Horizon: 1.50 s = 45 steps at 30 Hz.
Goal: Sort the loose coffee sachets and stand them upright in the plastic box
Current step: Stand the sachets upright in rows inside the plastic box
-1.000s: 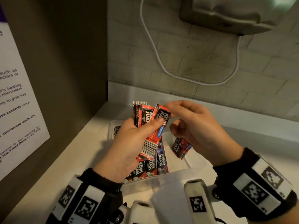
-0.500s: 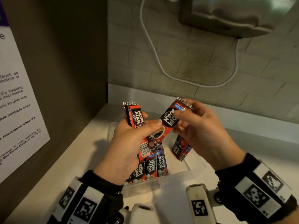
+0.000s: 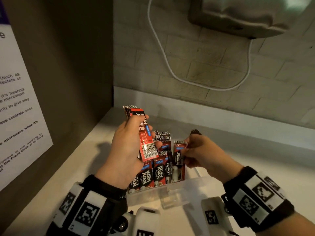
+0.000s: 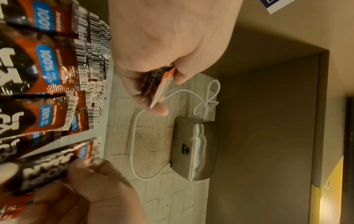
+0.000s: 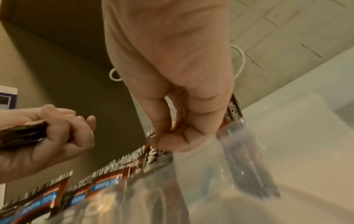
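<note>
My left hand (image 3: 129, 150) grips a small bundle of red-and-black coffee sachets (image 3: 144, 133) above the left side of the clear plastic box (image 3: 179, 189). That bundle (image 4: 159, 83) shows edge-on between thumb and fingers in the left wrist view. Several sachets (image 3: 155, 171) stand upright in a row inside the box. My right hand (image 3: 201, 154) pinches the top of one sachet (image 3: 178, 160) and holds it upright at the right end of that row. In the right wrist view the right hand (image 5: 172, 136) is low at the box wall (image 5: 201, 174).
The box sits on a pale counter (image 3: 68, 167) in a corner. A brown side panel with a printed notice (image 3: 15, 116) stands at the left. On the brick wall behind hangs a metal appliance (image 3: 242, 14) with a looping white cable (image 3: 170, 65).
My right hand took one sachet from the bundle and carried it down into the box, at the right end of the row. The left hand kept its bundle and stayed raised.
</note>
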Each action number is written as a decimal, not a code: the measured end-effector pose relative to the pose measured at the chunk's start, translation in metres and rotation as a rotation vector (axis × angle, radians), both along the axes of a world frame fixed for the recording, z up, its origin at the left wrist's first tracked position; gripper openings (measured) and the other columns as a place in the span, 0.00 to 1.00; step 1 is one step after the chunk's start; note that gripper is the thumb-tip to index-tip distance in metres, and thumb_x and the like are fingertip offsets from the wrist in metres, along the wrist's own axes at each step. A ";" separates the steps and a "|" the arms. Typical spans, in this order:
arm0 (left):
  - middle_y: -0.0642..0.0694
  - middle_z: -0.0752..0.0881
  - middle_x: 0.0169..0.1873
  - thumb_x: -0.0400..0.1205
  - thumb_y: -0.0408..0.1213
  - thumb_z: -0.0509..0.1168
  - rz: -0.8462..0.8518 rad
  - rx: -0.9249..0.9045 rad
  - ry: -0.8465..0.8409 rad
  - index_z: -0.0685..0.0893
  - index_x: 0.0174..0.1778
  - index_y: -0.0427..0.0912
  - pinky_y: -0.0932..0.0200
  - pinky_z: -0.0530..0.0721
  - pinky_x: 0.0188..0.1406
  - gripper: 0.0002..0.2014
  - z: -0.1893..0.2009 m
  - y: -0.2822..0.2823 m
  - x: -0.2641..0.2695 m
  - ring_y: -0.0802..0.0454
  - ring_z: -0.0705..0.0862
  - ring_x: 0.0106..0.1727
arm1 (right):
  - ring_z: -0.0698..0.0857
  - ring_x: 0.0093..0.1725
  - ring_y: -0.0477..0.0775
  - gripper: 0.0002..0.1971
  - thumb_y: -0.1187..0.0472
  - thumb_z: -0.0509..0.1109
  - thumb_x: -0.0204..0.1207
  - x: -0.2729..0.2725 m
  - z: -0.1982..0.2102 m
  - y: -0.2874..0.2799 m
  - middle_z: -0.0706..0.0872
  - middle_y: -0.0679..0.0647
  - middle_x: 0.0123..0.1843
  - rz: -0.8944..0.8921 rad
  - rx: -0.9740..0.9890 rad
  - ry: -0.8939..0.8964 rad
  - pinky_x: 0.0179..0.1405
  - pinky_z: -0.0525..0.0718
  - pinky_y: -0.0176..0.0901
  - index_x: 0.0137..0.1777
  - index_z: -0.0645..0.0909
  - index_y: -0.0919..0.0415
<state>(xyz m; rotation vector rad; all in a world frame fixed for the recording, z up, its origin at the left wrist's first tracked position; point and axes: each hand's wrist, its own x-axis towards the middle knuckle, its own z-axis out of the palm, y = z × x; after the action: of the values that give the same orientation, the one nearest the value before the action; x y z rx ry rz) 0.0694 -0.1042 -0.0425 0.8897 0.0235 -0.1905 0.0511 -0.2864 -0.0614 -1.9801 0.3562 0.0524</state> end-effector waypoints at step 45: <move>0.44 0.89 0.35 0.79 0.34 0.69 -0.240 0.173 -0.096 0.81 0.49 0.38 0.59 0.79 0.30 0.06 -0.001 -0.011 -0.013 0.53 0.84 0.30 | 0.79 0.22 0.48 0.07 0.72 0.60 0.79 -0.003 0.061 0.029 0.82 0.55 0.30 0.016 0.652 -0.493 0.20 0.77 0.36 0.43 0.78 0.64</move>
<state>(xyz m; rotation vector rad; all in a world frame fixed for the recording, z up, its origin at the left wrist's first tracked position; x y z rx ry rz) 0.0561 -0.1152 -0.0435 1.0730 -0.1595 -0.3738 0.0482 -0.2576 -0.0001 -1.2907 -0.0103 -0.2746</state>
